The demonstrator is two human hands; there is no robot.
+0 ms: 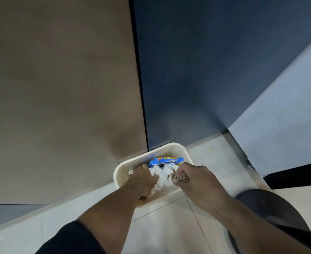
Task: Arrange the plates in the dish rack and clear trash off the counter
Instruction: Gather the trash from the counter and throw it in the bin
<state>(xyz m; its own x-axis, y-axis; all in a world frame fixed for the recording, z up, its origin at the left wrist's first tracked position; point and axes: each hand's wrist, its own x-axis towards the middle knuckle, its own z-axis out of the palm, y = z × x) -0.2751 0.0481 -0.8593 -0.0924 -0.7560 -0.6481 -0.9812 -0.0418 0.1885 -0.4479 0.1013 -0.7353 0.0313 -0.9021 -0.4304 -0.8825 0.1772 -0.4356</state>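
Note:
A cream waste bin (176,149) stands on the floor against the cabinet fronts. Both my hands reach over its opening. My left hand (141,178) grips a wad of crumpled white tissue (163,177) above the bin. My right hand (193,177) grips a scrap of crumpled brown paper (180,177) and the right side of the same bundle. A blue snack wrapper (166,160) with yellow print sits at the far edge of the bundle, over the bin. No plates or dish rack are in view.
A tan cabinet panel (59,88) and a dark blue one (206,70) rise behind the bin. The floor is light tile (169,226). A pale wall (288,107) is at right, with a dark round shape (272,208) at the lower right.

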